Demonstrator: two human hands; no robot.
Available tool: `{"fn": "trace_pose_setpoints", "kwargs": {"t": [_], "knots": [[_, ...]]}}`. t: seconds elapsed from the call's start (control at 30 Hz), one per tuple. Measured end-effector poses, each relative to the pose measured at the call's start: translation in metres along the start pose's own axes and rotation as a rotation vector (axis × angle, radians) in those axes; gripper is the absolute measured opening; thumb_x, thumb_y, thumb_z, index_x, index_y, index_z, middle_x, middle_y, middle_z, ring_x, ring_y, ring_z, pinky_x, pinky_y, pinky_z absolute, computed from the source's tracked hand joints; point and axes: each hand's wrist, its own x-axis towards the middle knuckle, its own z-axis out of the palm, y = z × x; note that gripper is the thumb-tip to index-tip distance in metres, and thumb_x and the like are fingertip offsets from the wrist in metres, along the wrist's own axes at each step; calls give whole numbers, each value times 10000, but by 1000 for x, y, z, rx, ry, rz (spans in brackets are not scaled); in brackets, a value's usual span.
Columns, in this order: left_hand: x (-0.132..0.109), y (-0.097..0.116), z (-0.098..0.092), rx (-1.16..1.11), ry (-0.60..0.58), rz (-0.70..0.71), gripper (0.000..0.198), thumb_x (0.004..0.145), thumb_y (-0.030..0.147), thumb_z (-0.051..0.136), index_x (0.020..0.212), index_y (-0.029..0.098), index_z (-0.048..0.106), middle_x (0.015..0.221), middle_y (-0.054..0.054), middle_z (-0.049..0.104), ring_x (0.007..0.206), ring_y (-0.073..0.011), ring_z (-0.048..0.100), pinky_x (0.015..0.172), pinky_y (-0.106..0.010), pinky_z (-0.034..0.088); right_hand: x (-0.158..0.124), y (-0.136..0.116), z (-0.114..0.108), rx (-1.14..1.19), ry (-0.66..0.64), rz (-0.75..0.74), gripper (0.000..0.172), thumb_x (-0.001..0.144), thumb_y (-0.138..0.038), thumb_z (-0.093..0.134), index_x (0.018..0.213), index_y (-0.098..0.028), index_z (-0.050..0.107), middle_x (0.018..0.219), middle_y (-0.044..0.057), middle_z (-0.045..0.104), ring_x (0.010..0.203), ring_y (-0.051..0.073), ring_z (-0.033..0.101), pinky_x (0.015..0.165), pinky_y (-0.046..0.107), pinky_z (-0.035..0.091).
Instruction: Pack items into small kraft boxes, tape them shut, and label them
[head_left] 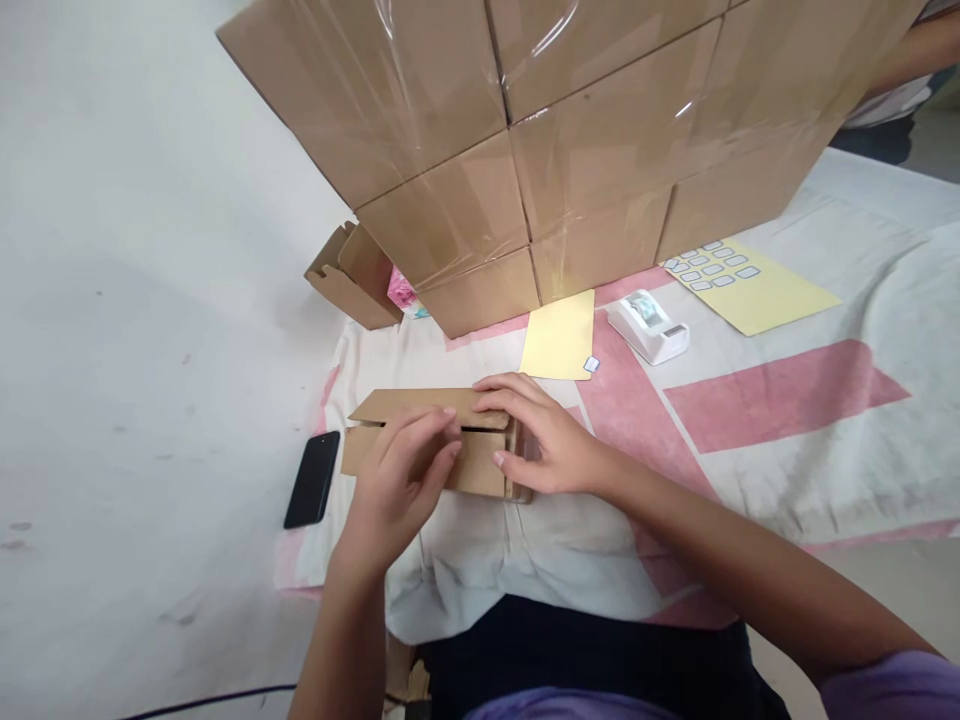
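Observation:
A small brown cardboard box (480,465) lies on the cloth in front of me, its long top flaps almost meeting along a dark gap. My right hand (541,440) grips the box's right end, fingers on the far flap and thumb near the close flap. Above the middle of the box, my left hand (409,470) is curled, thumb and fingertips drawn close together. Whatever is between those fingertips, if anything, is too small to make out. The left part of the box is partly hidden behind this hand.
Large cardboard cartons (465,210) under clear film stand behind. A white tape dispenser (649,325), a yellow sheet (559,335), another yellow sheet with labels (780,295), a black phone (311,480) and an open carton (356,280) are around. A person's arm (919,52) shows at upper right.

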Motion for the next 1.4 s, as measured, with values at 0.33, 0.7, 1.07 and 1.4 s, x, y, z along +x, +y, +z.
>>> {"fn": "trace_pose_setpoints", "kwargs": {"t": [0.33, 0.7, 1.07, 1.4], "knots": [[-1, -7, -6, -94, -154, 44, 576, 893, 45, 634, 1389, 291, 479, 1080, -31, 683, 1041, -164, 656, 936, -346, 544, 0, 0, -2, 7, -19, -15, 455, 843, -279, 657, 1279, -238, 535, 1375, 138, 530, 1260, 311, 509, 1062, 539, 443], [2, -14, -6, -5, -185, -59, 697, 909, 225, 690, 1507, 328, 348, 1211, -58, 666, 1126, -225, 619, 1000, -440, 482, 0, 3, -2, 25, -55, -38, 506, 839, -256, 642, 1326, -241, 507, 1382, 140, 497, 1277, 318, 476, 1072, 544, 425], [6, -17, -2, -159, -290, -205, 576, 971, 259, 595, 1490, 368, 370, 1214, -34, 633, 1088, -192, 604, 1002, -390, 463, -2, 5, -3, -54, -72, -57, 422, 870, -306, 627, 1275, -212, 552, 1413, 159, 498, 1283, 317, 485, 1065, 533, 435], [14, -14, 1, -260, -344, -343, 524, 971, 290, 588, 1462, 355, 416, 1209, -20, 631, 1090, -170, 584, 992, -348, 486, 0, 6, -5, -114, -60, -103, 370, 841, -296, 633, 1198, -206, 607, 1384, 154, 550, 1230, 316, 528, 1026, 522, 468]]}}
